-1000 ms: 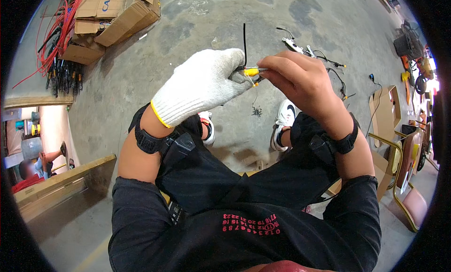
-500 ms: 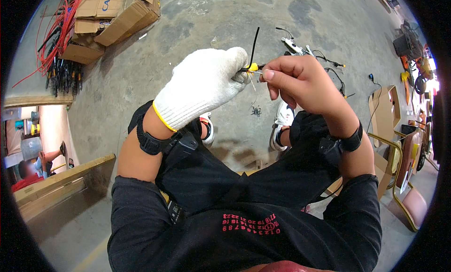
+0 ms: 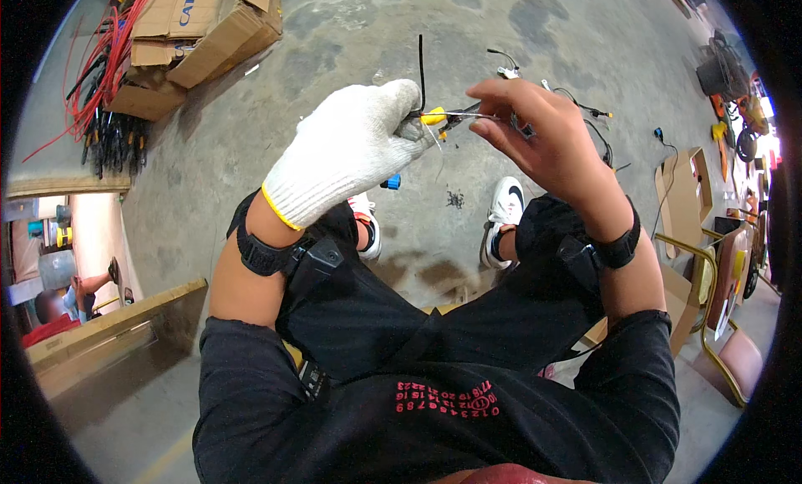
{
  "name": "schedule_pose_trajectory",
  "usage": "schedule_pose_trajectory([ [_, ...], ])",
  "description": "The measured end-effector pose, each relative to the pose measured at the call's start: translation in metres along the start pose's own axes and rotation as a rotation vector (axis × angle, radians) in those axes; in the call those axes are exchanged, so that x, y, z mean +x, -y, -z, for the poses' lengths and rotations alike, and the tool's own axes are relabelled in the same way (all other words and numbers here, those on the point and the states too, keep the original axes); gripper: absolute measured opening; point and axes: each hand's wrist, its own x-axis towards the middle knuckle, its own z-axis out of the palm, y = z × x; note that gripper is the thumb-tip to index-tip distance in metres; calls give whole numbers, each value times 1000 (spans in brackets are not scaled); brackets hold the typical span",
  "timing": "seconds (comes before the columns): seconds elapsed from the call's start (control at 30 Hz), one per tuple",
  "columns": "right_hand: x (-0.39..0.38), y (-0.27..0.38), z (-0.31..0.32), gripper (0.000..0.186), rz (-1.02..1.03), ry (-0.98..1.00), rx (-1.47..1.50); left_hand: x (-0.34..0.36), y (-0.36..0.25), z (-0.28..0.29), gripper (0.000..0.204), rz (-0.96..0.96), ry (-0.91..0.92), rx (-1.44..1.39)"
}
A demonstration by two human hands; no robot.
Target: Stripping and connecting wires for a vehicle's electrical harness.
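Observation:
My left hand (image 3: 355,141), in a white knitted glove with a yellow cuff edge, is closed on a black cable. A stiff black end (image 3: 422,70) of it stands up above the fingers. A small yellow piece (image 3: 433,116) sticks out at the fingertips, with thin pale strands hanging below. One thin silvery wire (image 3: 464,114) stretches from there toward my bare right hand (image 3: 543,125). The thumb and forefinger of that hand are apart, and the wire passes into the gap between them. A dark cable shows behind this gap; whether a hand touches it, I cannot tell.
Cables with connectors (image 3: 597,112) lie on the concrete floor beyond my right hand. Black scraps (image 3: 454,199) lie between my shoes. Cardboard boxes (image 3: 200,45) and red cables (image 3: 125,41) are far left. A chair (image 3: 731,363) stands right. Another person (image 3: 63,304) sits at left.
My right thumb and forefinger have parted from their pinch near the yellow piece, and the hand has moved right. My left hand has shifted slightly left with the cable.

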Motion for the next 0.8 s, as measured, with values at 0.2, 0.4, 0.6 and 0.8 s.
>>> schedule_pose_trajectory([
  [0.2, 3, -5, -4, 13, 257, -61, -127, 0, 1, 0, 35, 58, 67, -28],
  [0.4, 0, 10, -3, 14, -158, 34, 211, -1, 3, 0, 33, 33, 40, -12],
  [0.6, 7, 9, 8, 24, -810, 269, 952, -2, 3, 0, 29, 33, 24, -77],
  [0.8, 0, 11, -7, 25, -233, 6, 112, -2, 6, 1, 30, 33, 0, -39],
])
